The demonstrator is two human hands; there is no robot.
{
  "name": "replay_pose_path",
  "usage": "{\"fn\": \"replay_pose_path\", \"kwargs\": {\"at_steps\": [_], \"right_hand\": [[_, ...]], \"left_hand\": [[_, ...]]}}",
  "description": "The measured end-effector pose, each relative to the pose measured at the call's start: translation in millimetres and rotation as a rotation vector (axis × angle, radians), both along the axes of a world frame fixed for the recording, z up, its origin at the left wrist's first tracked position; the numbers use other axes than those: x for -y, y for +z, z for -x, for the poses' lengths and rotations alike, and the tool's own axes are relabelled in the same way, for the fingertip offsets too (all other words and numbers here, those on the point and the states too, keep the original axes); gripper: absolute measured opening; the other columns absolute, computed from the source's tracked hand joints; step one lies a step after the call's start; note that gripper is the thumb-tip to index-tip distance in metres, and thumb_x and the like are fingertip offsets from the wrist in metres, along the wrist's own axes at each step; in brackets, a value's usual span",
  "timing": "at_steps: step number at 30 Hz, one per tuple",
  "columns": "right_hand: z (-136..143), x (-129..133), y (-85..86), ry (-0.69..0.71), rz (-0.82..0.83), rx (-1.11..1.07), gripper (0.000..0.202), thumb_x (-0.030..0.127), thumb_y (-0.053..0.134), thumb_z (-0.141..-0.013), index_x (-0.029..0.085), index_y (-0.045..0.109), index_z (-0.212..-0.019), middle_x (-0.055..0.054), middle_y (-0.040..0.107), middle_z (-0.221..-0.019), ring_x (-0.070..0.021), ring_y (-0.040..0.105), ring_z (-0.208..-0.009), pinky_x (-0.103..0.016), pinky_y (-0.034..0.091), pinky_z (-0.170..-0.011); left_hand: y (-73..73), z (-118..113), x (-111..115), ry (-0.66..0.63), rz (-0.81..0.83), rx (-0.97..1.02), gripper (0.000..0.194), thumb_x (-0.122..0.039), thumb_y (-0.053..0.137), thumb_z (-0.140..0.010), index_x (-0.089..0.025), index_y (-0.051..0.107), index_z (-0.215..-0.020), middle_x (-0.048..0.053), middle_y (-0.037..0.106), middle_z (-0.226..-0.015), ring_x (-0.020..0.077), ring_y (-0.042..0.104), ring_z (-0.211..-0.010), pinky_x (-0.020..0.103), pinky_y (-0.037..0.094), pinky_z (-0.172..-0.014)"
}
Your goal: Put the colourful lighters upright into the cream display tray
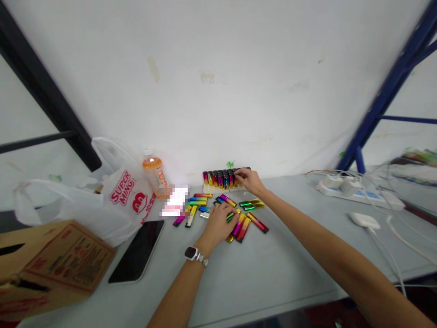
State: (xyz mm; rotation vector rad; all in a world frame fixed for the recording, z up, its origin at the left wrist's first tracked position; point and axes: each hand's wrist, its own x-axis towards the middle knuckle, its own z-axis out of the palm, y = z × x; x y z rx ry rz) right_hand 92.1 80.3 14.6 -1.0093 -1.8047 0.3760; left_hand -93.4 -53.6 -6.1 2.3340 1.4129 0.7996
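Note:
Shiny metallic multicoloured lighters (243, 229) lie loose on the grey table. Among them is my left hand (220, 221), its fingers curled round a green lighter (230, 217). Behind the pile, several lighters (218, 179) stand upright with black tops in close rows, in a pale tray (209, 188). My right hand (251, 180) reaches to the right end of these rows. Its thumb and fingers pinch the top of a lighter there, mostly covered by the fingertips. Two green-and-gold lighters (251, 204) rest just below my right wrist.
To the left are a cardboard box (68, 259), a white plastic bag (119, 196), an orange drink bottle (154, 173), a dark phone (138, 250) and a blurred bright patch. A power strip (365, 193), a white charger (365, 221) and cables lie right. The wall (218, 91) stands behind.

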Motion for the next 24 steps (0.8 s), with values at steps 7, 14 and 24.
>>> {"fn": "replay_pose_path", "kwargs": {"at_steps": [7, 14, 24], "right_hand": [[-7, -5, 9.4, 0.062, 0.059, 0.02, 0.012, 0.018, 0.064, -0.077, 0.019, 0.075, -0.084, -0.002, 0.074, -0.079, -0.016, 0.063, -0.069, -0.03, 0.049, -0.071], [-14, -14, 14.2, 0.103, 0.048, 0.066, 0.013, 0.016, 0.064, -0.075, 0.02, 0.076, -0.078, -0.001, 0.074, -0.076, -0.0162, 0.063, -0.069, -0.029, 0.049, -0.07], [-17, -30, 19.2, 0.169, 0.107, 0.182, 0.014, 0.015, 0.064, -0.077, 0.017, 0.077, -0.081, -0.003, 0.072, -0.077, -0.017, 0.063, -0.071, -0.03, 0.049, -0.072]], "left_hand": [[0.8, 0, 0, -0.001, -0.013, 0.014, 0.017, -0.031, 0.055, -0.09, -0.022, 0.07, -0.088, 0.006, 0.068, -0.103, 0.024, 0.059, -0.101, 0.04, 0.043, -0.091], [-1.3, 0, -2, -0.006, 0.0, 0.027, 0.018, -0.031, 0.055, -0.09, -0.022, 0.07, -0.087, 0.006, 0.068, -0.103, 0.0235, 0.06, -0.102, 0.04, 0.043, -0.092], [-2.5, 1, -2, -0.004, -0.004, 0.014, 0.016, -0.029, 0.056, -0.09, -0.022, 0.07, -0.089, 0.006, 0.067, -0.103, 0.0239, 0.059, -0.101, 0.039, 0.043, -0.091]]}}
